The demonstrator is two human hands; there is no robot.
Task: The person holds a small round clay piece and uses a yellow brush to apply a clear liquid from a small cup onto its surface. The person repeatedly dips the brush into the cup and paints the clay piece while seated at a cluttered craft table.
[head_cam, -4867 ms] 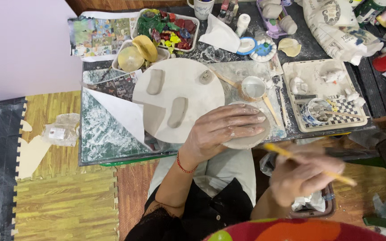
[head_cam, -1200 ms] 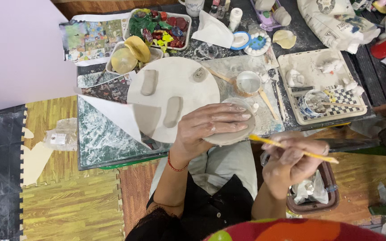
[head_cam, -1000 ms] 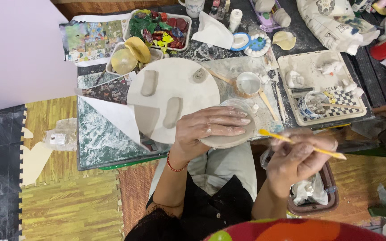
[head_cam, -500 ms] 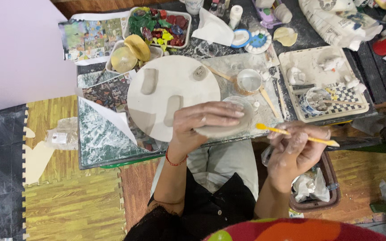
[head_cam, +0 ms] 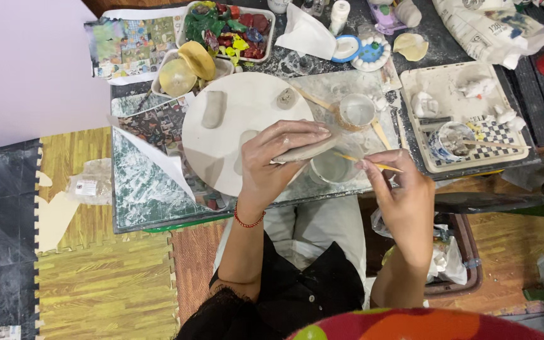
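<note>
At frame centre, my left hand (head_cam: 278, 157) is gripping a flat clay piece (head_cam: 306, 151) over a clear cup (head_cam: 332, 167); my right hand (head_cam: 398, 195) is pinching a thin stick (head_cam: 366, 162). Upper tray (head_cam: 271, 31) holding coloured clay bits.

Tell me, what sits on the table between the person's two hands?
In the head view, a small round cup sits between the left hand and the right hand; the thin wooden stick in the right hand crosses above it toward the grey clay piece.
</note>
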